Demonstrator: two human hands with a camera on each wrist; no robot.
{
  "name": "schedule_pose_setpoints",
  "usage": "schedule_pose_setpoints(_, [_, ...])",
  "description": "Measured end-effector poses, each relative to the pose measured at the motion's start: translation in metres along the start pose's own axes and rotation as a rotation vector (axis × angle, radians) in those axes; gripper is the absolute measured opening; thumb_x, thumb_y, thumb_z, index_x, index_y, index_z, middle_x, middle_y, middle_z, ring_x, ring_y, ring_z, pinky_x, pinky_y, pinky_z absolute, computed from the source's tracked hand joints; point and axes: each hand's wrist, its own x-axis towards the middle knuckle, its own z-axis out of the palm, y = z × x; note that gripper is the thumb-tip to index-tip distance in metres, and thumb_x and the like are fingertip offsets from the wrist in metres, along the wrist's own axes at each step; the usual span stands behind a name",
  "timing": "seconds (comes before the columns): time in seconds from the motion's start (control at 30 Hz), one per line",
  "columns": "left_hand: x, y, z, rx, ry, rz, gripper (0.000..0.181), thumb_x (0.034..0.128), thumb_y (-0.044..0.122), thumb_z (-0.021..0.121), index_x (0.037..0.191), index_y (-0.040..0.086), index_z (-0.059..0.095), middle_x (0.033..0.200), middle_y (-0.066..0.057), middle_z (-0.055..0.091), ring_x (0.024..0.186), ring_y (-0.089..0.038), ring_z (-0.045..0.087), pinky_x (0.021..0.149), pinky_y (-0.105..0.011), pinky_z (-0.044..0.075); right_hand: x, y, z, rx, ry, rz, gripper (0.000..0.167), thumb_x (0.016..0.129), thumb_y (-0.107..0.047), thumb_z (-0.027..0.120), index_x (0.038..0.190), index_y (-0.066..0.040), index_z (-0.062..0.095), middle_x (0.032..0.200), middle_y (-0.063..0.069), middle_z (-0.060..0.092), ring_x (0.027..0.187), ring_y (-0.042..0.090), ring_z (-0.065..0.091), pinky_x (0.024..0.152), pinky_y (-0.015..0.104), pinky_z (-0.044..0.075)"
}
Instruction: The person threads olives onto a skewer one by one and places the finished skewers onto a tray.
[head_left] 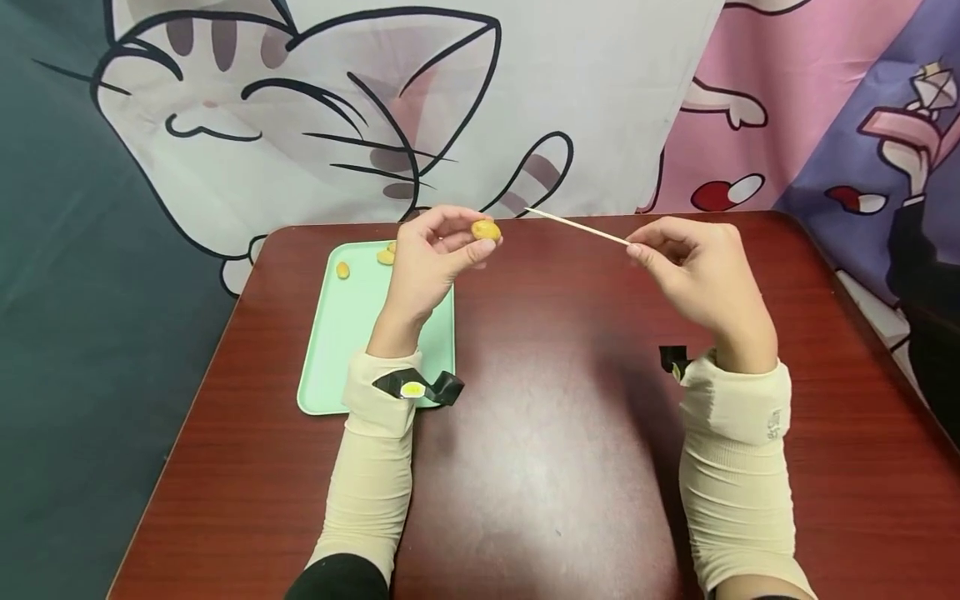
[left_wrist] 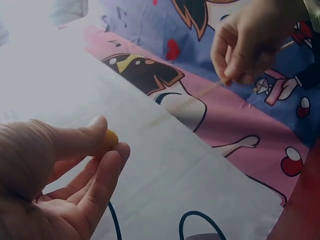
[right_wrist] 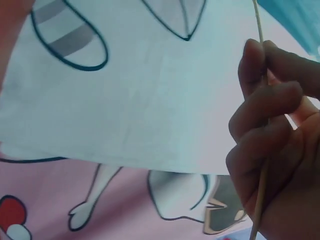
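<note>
Between thumb and fingertips my left hand (head_left: 423,271) pinches a small yellow oval fruit (head_left: 486,230), raised above the far part of the table. In the left wrist view the fruit (left_wrist: 111,139) is partly covered by the thumb and fingers. My right hand (head_left: 701,271) grips a thin wooden skewer (head_left: 577,226), whose free end points left toward the fruit, with a gap between them. The right wrist view shows the skewer (right_wrist: 261,187) running through the curled fingers and out below them.
A light green tray (head_left: 318,371) lies on the brown table (head_left: 540,467) under my left arm. On it are a yellow fruit (head_left: 342,270) and others (head_left: 386,257) partly hidden behind the left hand. A cartoon-printed cloth (head_left: 600,83) hangs behind the table.
</note>
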Motion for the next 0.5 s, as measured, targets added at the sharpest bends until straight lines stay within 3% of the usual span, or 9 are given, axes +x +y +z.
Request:
schedule_pose_setpoints(0.3, [-0.003, 0.002, -0.003, -0.174, -0.011, 0.035, 0.036, 0.0807, -0.022, 0.065, 0.094, 0.011, 0.064, 0.100, -0.008, 0.068, 0.082, -0.015, 0.068, 0.058, -0.020, 0.055, -0.003, -0.019, -0.003, 0.031, 0.002, -0.100, 0.006, 0.088, 0.000, 0.072, 0.089, -0.005, 0.074, 0.067, -0.003, 0.061, 0.054, 0.004, 0.044, 0.048, 0.017, 0.035])
schedule_pose_setpoints(0.5, [-0.008, 0.014, 0.002, -0.316, -0.009, 0.046, 0.043, 0.0835, -0.024, 0.058, 0.099, 0.015, 0.067, 0.096, -0.007, 0.072, 0.077, -0.016, 0.070, 0.055, -0.017, 0.053, -0.008, -0.026, -0.009, 0.044, -0.004, -0.130, 0.007, 0.086, 0.004, 0.070, 0.088, -0.003, 0.073, 0.068, -0.003, 0.061, 0.056, 0.002, 0.046, 0.049, 0.015, 0.036])
